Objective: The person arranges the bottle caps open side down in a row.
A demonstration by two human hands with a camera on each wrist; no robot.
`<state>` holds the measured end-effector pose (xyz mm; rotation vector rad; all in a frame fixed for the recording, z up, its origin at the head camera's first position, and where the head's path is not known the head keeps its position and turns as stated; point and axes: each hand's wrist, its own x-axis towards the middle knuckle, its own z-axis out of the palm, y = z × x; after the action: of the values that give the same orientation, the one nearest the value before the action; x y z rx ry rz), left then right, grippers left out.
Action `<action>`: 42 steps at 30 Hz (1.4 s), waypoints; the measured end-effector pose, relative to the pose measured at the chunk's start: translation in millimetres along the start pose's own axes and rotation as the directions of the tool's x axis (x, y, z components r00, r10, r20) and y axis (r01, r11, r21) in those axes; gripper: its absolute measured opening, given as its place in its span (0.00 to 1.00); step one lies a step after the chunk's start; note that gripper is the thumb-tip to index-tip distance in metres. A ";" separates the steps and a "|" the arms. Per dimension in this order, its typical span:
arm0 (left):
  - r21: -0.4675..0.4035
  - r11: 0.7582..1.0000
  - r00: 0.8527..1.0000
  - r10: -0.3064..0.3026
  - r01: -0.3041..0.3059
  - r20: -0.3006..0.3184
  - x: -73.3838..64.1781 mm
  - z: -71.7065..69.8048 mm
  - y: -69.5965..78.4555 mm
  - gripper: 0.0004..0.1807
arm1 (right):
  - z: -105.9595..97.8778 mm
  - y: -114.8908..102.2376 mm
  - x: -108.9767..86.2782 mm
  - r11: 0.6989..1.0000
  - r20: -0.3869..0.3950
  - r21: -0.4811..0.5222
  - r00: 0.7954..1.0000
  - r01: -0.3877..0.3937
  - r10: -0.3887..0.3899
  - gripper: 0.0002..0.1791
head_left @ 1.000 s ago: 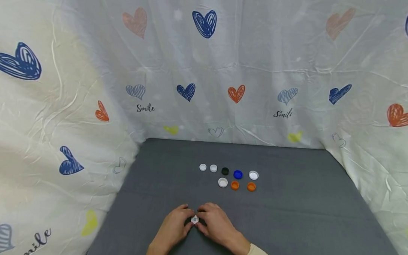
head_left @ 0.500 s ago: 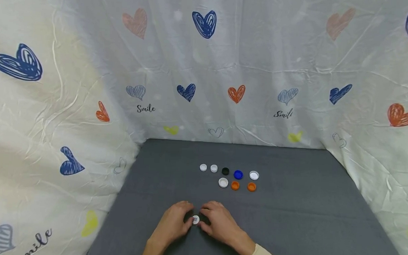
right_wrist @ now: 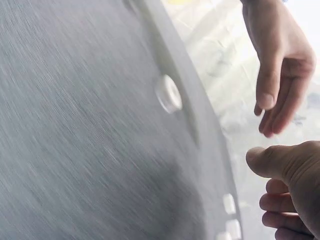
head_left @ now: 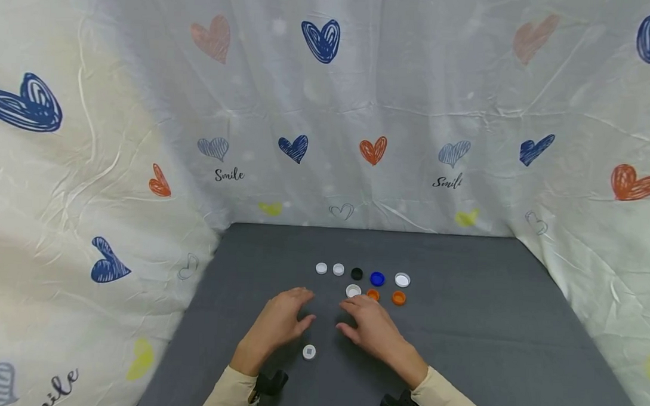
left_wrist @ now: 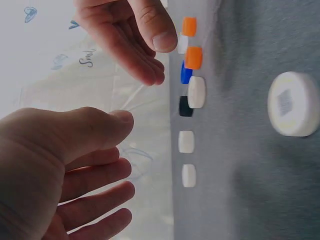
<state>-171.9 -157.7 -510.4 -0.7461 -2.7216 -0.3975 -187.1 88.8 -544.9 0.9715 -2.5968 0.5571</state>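
A white bottle cap [head_left: 309,352] with a small grey square on top lies on the grey tabletop [head_left: 485,376], nearer the wearer than both hands. My left hand [head_left: 280,320] hovers beyond that cap, its fingers relaxed and holding nothing; the left wrist view shows this left hand [left_wrist: 85,165] with fingers loosely spread. Across a gap to the right, my right hand [head_left: 374,329] is likewise raised and holds nothing. Its fingertips overlap the near row of caps in the head view, by a white cap [head_left: 353,290] and an orange cap [head_left: 372,294].
Two small white caps [head_left: 321,268], a black cap [head_left: 357,274], a blue cap [head_left: 377,279] and a larger white cap [head_left: 402,280] form the back row. Another orange cap [head_left: 399,298] sits in front of them. A heart-print cloth [head_left: 360,108] hangs behind the table.
Both hands have let go of the white cap, moved apart, and lifted forward toward the rows of caps. The white cap stays on the table in nearly the same spot.
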 end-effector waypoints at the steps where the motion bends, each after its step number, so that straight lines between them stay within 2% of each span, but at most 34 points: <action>1: 0.007 1.000 1.000 0.005 -0.005 0.001 3.6 -0.8 -0.3 0.23 | -3.1 3.4 1.6 1.000 -0.004 -0.008 1.000 -0.003 0.003 0.23; 11: 0.020 0.999 0.998 0.033 -0.033 0.045 37.1 -0.3 0.6 0.26 | -24.2 35.8 12.9 0.997 -0.050 -0.062 0.998 -0.041 0.038 0.23; 17: -0.009 0.998 0.996 0.060 -0.060 0.071 59.1 9.9 4.4 0.27 | -26.5 49.1 17.0 0.997 -0.060 -0.052 0.996 -0.063 0.060 0.22; 23: -0.029 0.997 0.990 0.072 -0.069 0.124 77.7 23.8 7.9 0.28 | -22.1 58.3 18.6 0.994 -0.041 -0.061 0.995 -0.088 0.086 0.22; 34: -0.018 1.000 0.980 0.023 -0.020 0.198 95.7 56.3 8.1 0.25 | -8.7 68.9 23.2 0.991 0.020 -0.049 0.992 -0.126 0.128 0.19; 42: 0.006 1.000 0.975 0.004 -0.005 0.224 101.5 69.2 7.2 0.17 | 2.4 72.2 25.6 0.993 0.029 -0.059 0.994 -0.100 0.102 0.11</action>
<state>-265.7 -82.8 -537.6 -0.8415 -2.9280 -0.3205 -254.7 123.6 -554.1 0.8408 -2.6865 0.4923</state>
